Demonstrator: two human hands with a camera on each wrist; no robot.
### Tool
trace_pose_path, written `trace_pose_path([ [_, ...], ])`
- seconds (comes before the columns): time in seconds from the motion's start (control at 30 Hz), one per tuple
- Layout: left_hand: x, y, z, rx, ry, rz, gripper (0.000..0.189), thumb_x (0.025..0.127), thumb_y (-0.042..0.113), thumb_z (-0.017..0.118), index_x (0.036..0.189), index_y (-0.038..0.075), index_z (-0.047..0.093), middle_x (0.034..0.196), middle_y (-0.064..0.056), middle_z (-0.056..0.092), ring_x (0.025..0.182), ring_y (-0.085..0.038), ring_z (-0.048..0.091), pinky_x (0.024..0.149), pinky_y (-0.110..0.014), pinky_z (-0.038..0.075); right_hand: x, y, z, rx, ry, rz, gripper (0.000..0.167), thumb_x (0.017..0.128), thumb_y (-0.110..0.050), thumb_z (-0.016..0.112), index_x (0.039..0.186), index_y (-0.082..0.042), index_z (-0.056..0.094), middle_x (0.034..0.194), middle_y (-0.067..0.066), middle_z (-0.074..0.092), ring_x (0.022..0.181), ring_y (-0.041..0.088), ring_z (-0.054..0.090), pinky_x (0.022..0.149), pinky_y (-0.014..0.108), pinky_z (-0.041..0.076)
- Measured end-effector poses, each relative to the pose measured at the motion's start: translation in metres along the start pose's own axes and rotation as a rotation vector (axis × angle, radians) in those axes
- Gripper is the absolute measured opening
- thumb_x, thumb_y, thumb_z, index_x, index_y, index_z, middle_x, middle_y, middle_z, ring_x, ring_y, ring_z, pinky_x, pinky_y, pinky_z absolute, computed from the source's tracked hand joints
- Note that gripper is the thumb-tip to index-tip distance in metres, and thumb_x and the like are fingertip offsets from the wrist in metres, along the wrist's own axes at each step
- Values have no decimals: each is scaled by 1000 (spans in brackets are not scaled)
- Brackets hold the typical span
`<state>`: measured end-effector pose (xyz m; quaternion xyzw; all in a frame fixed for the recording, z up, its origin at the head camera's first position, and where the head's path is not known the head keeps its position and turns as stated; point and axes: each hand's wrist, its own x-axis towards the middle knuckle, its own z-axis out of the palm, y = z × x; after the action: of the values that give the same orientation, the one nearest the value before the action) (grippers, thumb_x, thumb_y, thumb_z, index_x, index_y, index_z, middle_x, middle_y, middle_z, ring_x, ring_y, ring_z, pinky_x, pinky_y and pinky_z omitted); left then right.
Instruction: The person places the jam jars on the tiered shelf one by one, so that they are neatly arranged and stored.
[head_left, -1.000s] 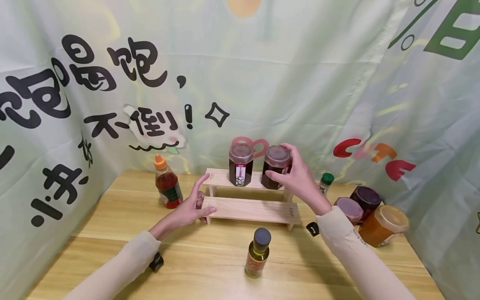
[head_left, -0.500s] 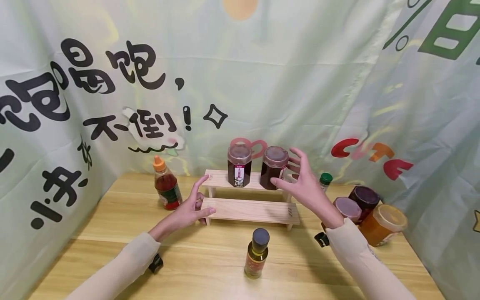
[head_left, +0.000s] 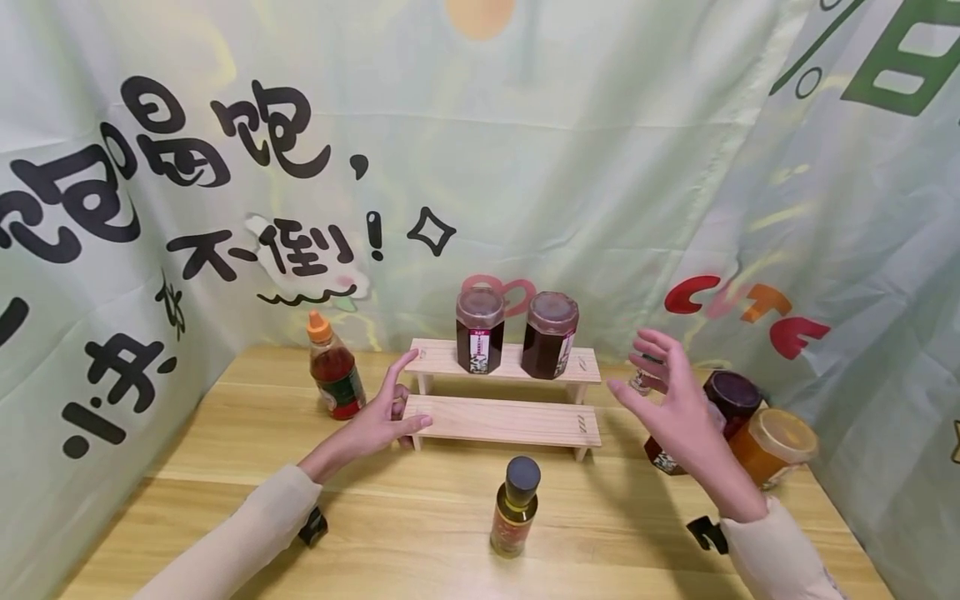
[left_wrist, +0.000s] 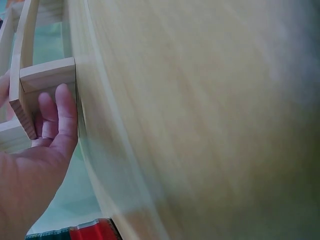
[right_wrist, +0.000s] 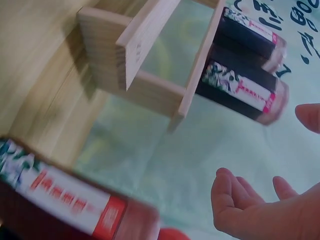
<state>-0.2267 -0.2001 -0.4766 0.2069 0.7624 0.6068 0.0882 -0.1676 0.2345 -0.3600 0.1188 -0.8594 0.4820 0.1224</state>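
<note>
We see a two-tier rack [head_left: 502, 419] midway across the surface [head_left: 420, 517], its lower step in front of its upper one. Up top stand a left jar [head_left: 480, 335] and, beside it, a right jar [head_left: 550, 340]. To the rack's left, a squeeze bottle [head_left: 339, 379]; before the rack, an oil bottle [head_left: 513, 518]. To its right, we find three clustered jars: an outer jar [head_left: 774, 450] rightmost, a rear jar [head_left: 737, 398] behind it, a third jar [head_left: 667, 458] to their left, partly behind the right grip [head_left: 684, 421]. A small bottle [head_left: 642, 380] sits behind those fingers. The left grip [head_left: 378, 419] is at the rack's left end.
</note>
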Motion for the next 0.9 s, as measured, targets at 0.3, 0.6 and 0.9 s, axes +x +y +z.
trace_pose_path([
  [0.3,0,-1,1,6,3,11,111,102,6,80,174,43,4,93,-11,38,67,-18,50,56,-46,64,-23,15,-33,-86,23,6,79,107,-23,76,170,-11,29,163,21,42,144,47,49,109,27,50],
  [0.6,2,-5,-3,63,-2,52,104,104,8,77,175,40,6,83,-9,41,65,-14,43,54,-32,55,-44,40,-68,-138,165,-14,70,104,-12,77,164,-10,40,153,23,51,126,-9,49,97,2,40],
  [0.9,-1,-4,-7,64,-8,24,101,107,11,74,173,48,7,87,-10,46,69,-18,47,61,-41,63,-61,64,-96,-270,265,32,72,100,-16,81,164,-12,48,157,6,44,136,2,38,106,7,25],
])
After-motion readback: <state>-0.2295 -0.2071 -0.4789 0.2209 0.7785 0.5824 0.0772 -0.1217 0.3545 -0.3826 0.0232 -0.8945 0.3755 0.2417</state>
